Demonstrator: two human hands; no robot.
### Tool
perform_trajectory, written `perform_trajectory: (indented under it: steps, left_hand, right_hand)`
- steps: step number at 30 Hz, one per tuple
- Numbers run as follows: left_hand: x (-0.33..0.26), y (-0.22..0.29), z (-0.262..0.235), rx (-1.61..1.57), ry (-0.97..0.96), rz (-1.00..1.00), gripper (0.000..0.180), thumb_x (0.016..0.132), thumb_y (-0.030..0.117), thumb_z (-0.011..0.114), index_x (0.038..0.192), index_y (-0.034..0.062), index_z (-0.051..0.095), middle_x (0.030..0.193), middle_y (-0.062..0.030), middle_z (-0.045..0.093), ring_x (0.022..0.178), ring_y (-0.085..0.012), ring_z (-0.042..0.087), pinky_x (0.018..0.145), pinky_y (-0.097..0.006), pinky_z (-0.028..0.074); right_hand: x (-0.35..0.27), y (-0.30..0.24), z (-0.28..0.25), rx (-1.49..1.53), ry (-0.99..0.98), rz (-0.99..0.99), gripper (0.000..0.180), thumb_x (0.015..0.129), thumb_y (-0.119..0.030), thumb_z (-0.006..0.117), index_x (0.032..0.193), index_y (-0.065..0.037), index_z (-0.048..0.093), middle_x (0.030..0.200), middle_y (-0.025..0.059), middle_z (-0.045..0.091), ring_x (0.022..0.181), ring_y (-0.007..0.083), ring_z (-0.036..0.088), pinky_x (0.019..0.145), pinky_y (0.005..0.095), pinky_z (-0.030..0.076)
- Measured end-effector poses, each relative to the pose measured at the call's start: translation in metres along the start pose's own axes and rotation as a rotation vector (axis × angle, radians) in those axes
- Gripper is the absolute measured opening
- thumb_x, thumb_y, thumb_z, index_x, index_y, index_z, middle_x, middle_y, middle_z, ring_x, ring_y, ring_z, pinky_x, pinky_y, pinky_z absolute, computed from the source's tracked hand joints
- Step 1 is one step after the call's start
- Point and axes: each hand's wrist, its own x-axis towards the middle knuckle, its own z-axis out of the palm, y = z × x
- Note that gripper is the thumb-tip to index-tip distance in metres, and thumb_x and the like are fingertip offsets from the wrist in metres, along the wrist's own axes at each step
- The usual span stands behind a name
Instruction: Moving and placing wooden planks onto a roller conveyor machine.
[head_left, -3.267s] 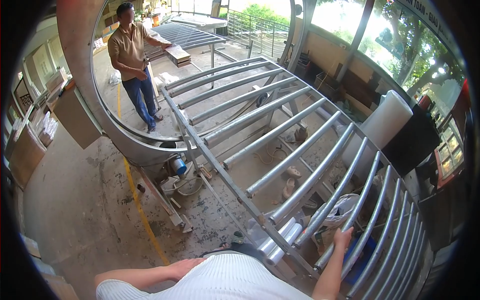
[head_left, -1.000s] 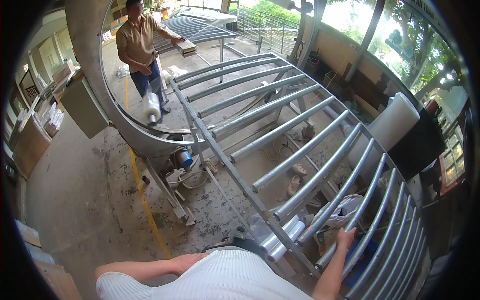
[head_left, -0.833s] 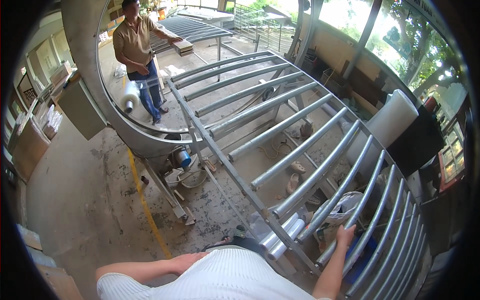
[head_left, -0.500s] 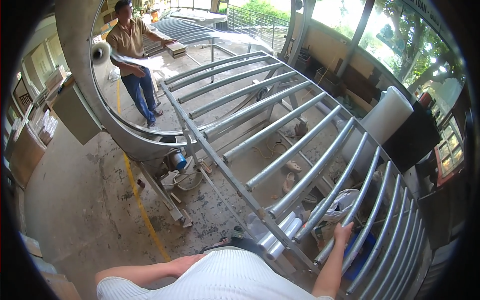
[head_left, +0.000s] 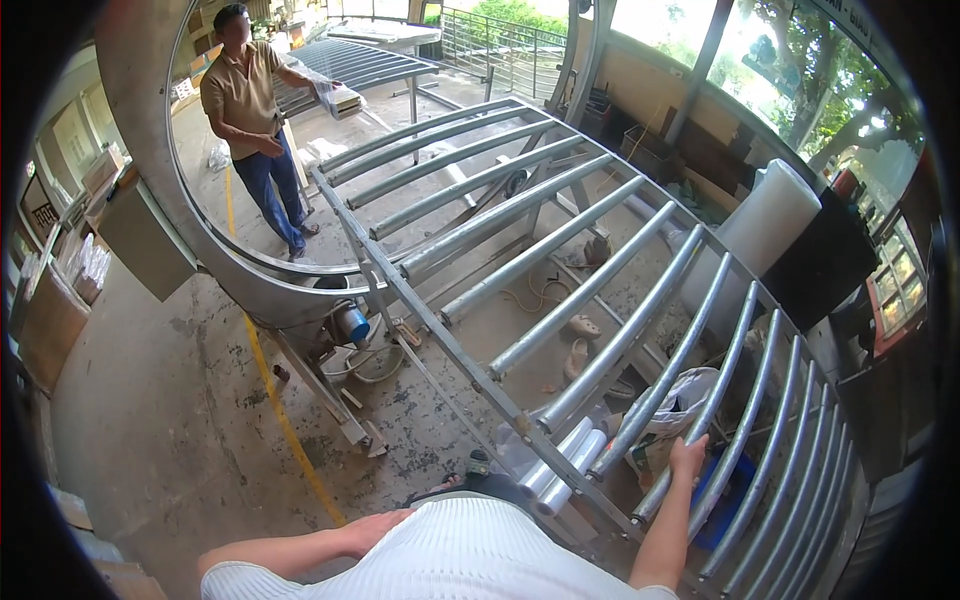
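My right hand point(head_left: 688, 458) is closed over the near end of a grey metal roller point(head_left: 640, 340), one of several in a long curved roller frame point(head_left: 440, 340) that runs away from me. My left hand point(head_left: 375, 530) lies flat against my side on my white ribbed shirt point(head_left: 470, 555) and holds nothing. Two rolls of clear film point(head_left: 560, 470) lie under the frame close to my body.
Another person point(head_left: 250, 110) stands inside a big metal ring point(head_left: 200, 250) at the far end, holding clear film by a wrapped bundle point(head_left: 335, 95). A tall white foam roll point(head_left: 770, 215) stands at the right. A motor point(head_left: 350, 322), yellow floor line point(head_left: 285, 420) and boxes point(head_left: 50, 320) are at left.
The other person carried a white film roll from low by the legs up to the ring, and now stretches film toward the bundle. My hands have stayed put.
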Motion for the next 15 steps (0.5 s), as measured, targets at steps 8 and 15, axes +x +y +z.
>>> perform_trajectory:
  steps: [8, 15]
  left_hand:
    - [-0.006, 0.016, -0.007, -0.063, 0.008, -0.051, 0.089, 0.103, 0.054, 0.057, 0.171, 0.0086, 0.025, 0.170, -0.0245, 0.039, 0.156, -0.0390, 0.042, 0.128, -0.050, 0.035]
    - [-0.002, 0.005, -0.004, -0.111, 0.002, -0.052, 0.087, 0.103, 0.053, 0.057, 0.171, 0.0087, 0.026, 0.169, -0.0239, 0.041, 0.155, -0.0394, 0.043, 0.127, -0.050, 0.036]
  right_hand:
    - [-0.006, -0.010, -0.009, 0.022, -0.034, 0.056, 0.091, 0.092, -0.033, 0.075, 0.165, 0.001, 0.032, 0.147, 0.0342, 0.061, 0.136, 0.0475, 0.061, 0.115, 0.0511, 0.049]
    - [-0.006, -0.010, -0.008, -0.002, -0.023, 0.067, 0.090, 0.093, -0.031, 0.073, 0.167, -0.001, 0.031, 0.148, 0.0311, 0.062, 0.135, 0.0464, 0.062, 0.113, 0.0542, 0.051]
